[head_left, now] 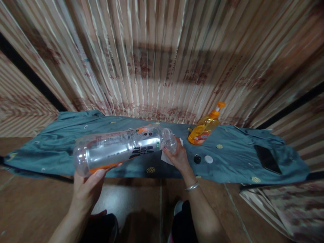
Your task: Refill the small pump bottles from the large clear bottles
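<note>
A large clear plastic bottle [121, 148] with a silver and orange label lies sideways in the air above the cloth, its neck end to the right. My left hand [88, 185] is closed around its base from below, thumb along the near side. At the clear neck end, my right hand [178, 157] is closed with thumb and fingers on the plastic. Something white, like a tissue or paper [167, 158], shows beneath the right hand; whether it is held or lies on the table I cannot tell. A black cap [197, 159] and a white cap [209, 159] lie right of that hand.
A pump bottle of orange liquid [204, 130] stands behind the caps. A dark phone [267, 158] lies on the right of the table with its green patterned cloth [233, 162]. A striped, creased curtain [157, 67] hangs behind, with dark poles at both sides.
</note>
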### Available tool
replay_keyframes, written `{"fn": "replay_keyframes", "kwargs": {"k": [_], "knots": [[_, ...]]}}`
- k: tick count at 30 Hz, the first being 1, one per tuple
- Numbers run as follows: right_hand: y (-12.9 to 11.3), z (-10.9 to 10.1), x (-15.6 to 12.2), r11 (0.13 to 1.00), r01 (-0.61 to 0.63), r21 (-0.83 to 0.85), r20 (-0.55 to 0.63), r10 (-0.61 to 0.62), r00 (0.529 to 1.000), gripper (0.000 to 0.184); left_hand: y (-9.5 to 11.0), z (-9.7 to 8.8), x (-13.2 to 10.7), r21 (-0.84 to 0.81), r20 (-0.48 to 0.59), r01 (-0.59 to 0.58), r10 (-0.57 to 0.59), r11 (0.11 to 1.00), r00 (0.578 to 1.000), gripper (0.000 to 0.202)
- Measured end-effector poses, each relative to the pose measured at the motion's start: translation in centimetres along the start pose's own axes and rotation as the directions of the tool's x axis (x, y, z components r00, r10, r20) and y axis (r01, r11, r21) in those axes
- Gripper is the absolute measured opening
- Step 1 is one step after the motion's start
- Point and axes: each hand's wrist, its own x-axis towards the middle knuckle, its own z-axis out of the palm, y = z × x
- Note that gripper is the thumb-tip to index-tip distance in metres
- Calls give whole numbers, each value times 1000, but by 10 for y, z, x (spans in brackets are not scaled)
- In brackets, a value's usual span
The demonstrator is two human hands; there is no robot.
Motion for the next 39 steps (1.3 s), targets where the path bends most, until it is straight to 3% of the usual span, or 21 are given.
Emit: {"fn": "replay_keyframes", "kwargs": {"k": [7, 17, 23, 32, 39], "knots": [[-4, -2, -1, 1000, 7, 1, 20, -7, 1000, 60, 1, -4, -2, 14, 5, -5, 5, 1000, 1000, 65], [-6, -2, -2, 1000, 1, 9, 19, -1, 1000, 58, 3, 1, 2, 20, 16, -49, 49, 999, 999, 55], [-5, -2, -3, 1000, -9, 4, 18, 9, 1000, 58, 2, -1, 4, 20, 6, -47, 47, 999, 999, 69], [-6, -1, -2, 1000, 0, -5, 7, 0, 1000, 60, 4, -1, 2, 37, -31, -32, 33, 999, 999, 72], [-5, -1, -1, 1000, 16, 16, 1, -16, 1000, 59, 3, 0, 1, 57, 14, -52, 51, 997, 999, 56]]}}
